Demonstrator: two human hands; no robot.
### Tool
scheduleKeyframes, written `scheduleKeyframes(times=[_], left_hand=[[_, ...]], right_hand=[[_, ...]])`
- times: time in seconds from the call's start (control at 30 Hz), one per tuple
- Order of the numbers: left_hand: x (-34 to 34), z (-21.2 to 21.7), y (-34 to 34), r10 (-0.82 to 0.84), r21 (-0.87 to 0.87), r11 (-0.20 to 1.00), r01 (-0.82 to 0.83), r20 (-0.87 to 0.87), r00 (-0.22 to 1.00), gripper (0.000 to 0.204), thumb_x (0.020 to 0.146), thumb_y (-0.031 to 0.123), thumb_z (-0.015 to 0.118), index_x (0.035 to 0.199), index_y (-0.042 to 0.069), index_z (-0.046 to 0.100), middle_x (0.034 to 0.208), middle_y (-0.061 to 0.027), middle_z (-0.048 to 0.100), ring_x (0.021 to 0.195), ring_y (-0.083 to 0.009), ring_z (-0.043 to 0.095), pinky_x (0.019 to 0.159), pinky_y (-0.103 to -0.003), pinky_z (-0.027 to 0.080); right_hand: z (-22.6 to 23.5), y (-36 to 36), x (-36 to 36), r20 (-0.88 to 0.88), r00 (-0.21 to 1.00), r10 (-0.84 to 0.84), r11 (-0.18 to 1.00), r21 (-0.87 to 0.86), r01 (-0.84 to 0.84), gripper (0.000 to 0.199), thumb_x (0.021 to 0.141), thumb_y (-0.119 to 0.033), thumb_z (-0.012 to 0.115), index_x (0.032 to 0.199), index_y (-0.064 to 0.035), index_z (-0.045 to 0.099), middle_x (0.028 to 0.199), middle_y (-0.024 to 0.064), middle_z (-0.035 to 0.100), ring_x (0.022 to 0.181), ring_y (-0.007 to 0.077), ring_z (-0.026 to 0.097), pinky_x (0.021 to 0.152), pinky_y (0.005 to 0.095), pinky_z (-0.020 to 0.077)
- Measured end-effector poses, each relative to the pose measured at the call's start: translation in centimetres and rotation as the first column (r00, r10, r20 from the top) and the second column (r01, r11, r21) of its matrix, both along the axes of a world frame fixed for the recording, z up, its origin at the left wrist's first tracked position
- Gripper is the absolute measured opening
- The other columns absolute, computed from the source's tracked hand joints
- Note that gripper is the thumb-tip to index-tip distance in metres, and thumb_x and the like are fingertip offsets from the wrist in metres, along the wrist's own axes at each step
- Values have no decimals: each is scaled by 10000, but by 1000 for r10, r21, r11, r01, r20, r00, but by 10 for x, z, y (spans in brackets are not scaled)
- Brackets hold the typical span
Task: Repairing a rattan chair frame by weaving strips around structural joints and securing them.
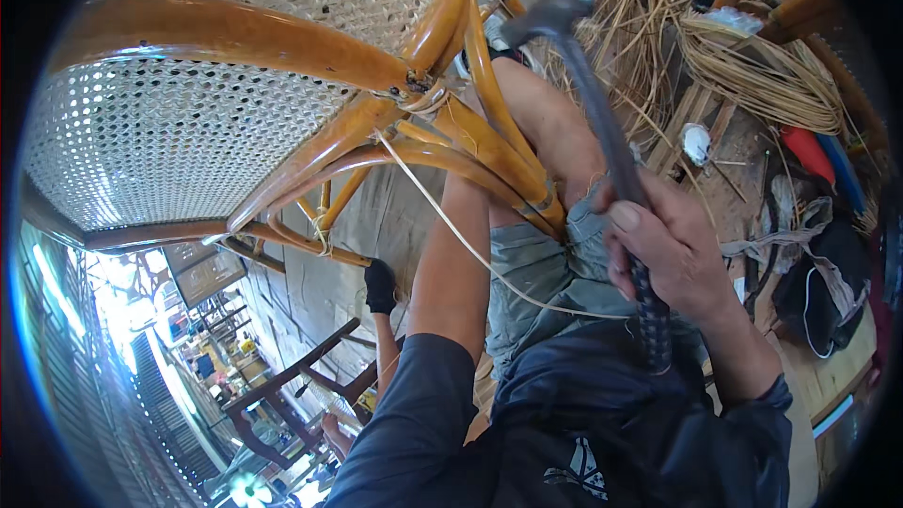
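My right hand (673,259) is shut on the dark wrapped handle of a hammer (602,132). Its metal head (550,14) is raised beside the orange rattan chair frame (442,146). The chair lies tipped over my lap, with its woven cane seat (179,132) at the upper left. My left forearm (451,273) reaches up behind the curved rattan rails. The left hand itself is hidden behind them. A thin pale cane strand (470,245) runs from the bound joint (419,94) down across my grey shorts (536,273).
Coils and loose bundles of cane strips (762,66) lie at the upper right on wooden planks (715,132). A red-handled tool (809,155) and a black bag (832,282) sit at the right. A dark wooden frame (282,395) and another person's black-socked foot (379,284) are at the lower left.
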State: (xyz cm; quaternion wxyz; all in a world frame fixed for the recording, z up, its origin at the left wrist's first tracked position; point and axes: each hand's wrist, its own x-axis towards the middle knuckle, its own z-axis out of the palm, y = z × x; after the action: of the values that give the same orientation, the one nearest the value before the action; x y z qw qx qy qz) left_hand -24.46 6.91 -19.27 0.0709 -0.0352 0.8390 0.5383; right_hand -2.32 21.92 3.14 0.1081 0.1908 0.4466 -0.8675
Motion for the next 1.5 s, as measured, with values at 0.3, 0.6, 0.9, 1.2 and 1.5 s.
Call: scheduleKeyframes(times=[0.3, 0.6, 0.9, 1.2, 1.5], left_hand=[[6, 6, -4, 49, -103, 993, -48, 11, 999, 190, 915, 273, 482, 812, 117, 444, 713, -3, 456, 642, -114, 459, 570, -236, 402], [13, 9, -2, 47, -154, 987, -47, -4, 999, 180, 922, 269, 469, 852, 104, 450, 749, -18, 470, 675, -124, 474, 592, -246, 413], [13, 14, 7, 27, -204, 978, -33, -35, 999, 178, 930, 264, 456, 892, 90, 457, 785, -33, 483, 708, -133, 489, 614, -255, 425], [20, 18, 10, -4, -244, 970, -9, -54, 999, 184, 937, 260, 443, 932, 77, 463, 821, -47, 497, 741, -143, 503, 636, -264, 437], [33, 24, 13, -25, -304, 953, 1, -74, 997, 198, 945, 256, 430, 971, 64, 469, 857, -62, 511, 775, -153, 518, 658, -274, 449]], right_hand=[[-6, -7, -26, -143, 987, 68, 874, 486, 10, 281, 923, -213, 522, 1076, 22, 517, 633, 21, 508, 505, 68, 480, 471, 222, 392], [-8, -9, -24, -213, 974, -81, 829, 528, 184, 273, 934, -233, 510, 1067, 5, 520, 638, 21, 494, 521, 77, 487, 478, 235, 394], [-19, -20, -26, -255, 950, -183, 840, 461, 285, 267, 939, -246, 495, 1028, 5, 517, 623, -1, 475, 483, 58, 461, 444, 207, 376], [-38, -13, -34, -175, 968, -181, 920, 317, 230, 276, 939, -267, 491, 984, 4, 519, 612, -13, 473, 440, 40, 439, 406, 183, 360], [-44, -11, -32, -154, 978, -139, 922, 340, 185, 270, 931, -258, 500, 983, 5, 528, 616, 3, 490, 463, 59, 462, 419, 207, 370]])
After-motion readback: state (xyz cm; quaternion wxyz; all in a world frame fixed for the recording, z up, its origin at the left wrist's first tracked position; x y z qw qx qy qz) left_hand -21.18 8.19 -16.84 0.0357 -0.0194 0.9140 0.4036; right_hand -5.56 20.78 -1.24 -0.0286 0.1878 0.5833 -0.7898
